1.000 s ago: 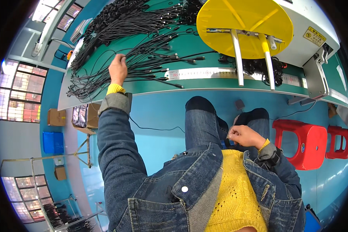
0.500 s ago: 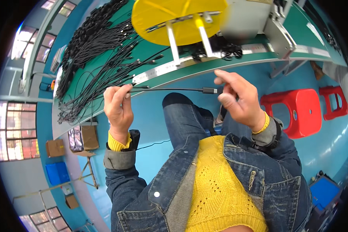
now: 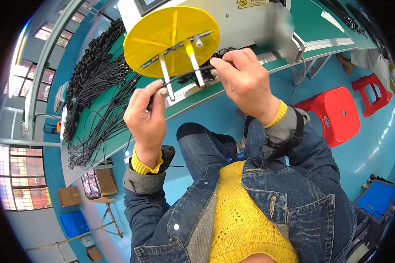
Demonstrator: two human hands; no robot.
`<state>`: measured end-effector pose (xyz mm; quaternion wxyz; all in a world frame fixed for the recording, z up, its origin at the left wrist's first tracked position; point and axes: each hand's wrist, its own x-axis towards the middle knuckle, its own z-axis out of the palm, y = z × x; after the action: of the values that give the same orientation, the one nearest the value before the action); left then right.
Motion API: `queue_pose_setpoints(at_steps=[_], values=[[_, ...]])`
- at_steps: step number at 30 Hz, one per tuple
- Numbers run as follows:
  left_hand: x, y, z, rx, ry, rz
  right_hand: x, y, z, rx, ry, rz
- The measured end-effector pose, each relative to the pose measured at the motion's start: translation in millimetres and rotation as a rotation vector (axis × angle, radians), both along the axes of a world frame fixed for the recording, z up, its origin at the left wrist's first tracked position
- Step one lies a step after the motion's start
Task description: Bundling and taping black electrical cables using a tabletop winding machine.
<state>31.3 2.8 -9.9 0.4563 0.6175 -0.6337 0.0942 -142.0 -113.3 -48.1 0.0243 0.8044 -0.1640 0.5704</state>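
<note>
A seated person in a denim jacket and yellow sweater holds a thin black cable (image 3: 180,79) stretched between both hands, just in front of a yellow winding disc (image 3: 162,39) on a grey machine (image 3: 241,22). The left hand (image 3: 147,116) is closed, thumb and forefinger pinching the cable's near end. The right hand (image 3: 243,81) is also closed, fingertips clamped on the far end beside the disc's white pegs (image 3: 195,61) (the exact end of the cable is hidden behind the fingers). A heap of similar black cables (image 3: 96,92) lies on the green workbench (image 3: 118,131) to the left; a red stool (image 3: 333,114) stands to the right. To do this step well, it seems wise to keep the cable taut and level between the hands, guide it cleanly against a peg, and hold both pinches firm so it does not slip or kink.
</note>
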Motion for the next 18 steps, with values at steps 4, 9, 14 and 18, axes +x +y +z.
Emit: queue_pose_setpoints(at_steps=[4, 9, 14, 18], values=[[18.7, -28.5, -6.5, 0.006, 0.187, -0.032, 26.9, -21.1, -14.0, 0.147, 0.009, -0.050], [31.4, -52.5, -12.4, 0.017, 0.374, -0.099, 50.2, -37.0, -20.3, 0.252, -0.063, -0.083], [36.5, -60.7, -11.3, 0.027, 0.384, -0.084, 56.0, -48.2, -28.4, 0.315, -0.070, -0.104], [35.1, -58.9, -17.0, 0.010, 0.440, -0.071, 40.8, -34.7, -36.1, 0.393, -0.109, -0.055]])
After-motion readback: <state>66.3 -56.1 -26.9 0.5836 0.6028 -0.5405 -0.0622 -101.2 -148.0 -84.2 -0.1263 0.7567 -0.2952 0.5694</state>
